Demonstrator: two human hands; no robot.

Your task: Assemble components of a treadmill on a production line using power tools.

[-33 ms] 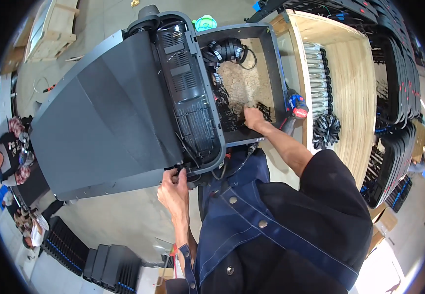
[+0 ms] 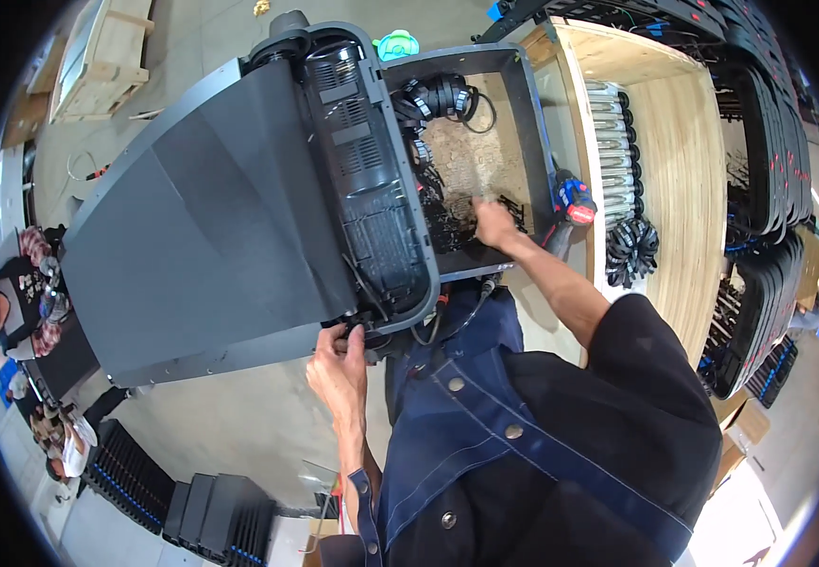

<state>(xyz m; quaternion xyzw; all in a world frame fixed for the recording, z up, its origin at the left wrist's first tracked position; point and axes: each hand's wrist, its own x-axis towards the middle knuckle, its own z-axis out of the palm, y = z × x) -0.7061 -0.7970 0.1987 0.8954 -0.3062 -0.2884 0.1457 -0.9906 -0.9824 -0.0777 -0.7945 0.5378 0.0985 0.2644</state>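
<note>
Hanging half-curled over dark pieces in the box, the right hand hides any catch; the left hand pinches by the machine's corner, hold unclear; slack fingers could drop parts

The person's right hand, inside the grey tray, has moved slightly farther from the body, its fingertips reaching a little farther across the tray floor. It now covers more of the small black parts at its right side. The dark shirt and its metal buttons have slid a little to the right as the whole view drifted slightly that way
</note>
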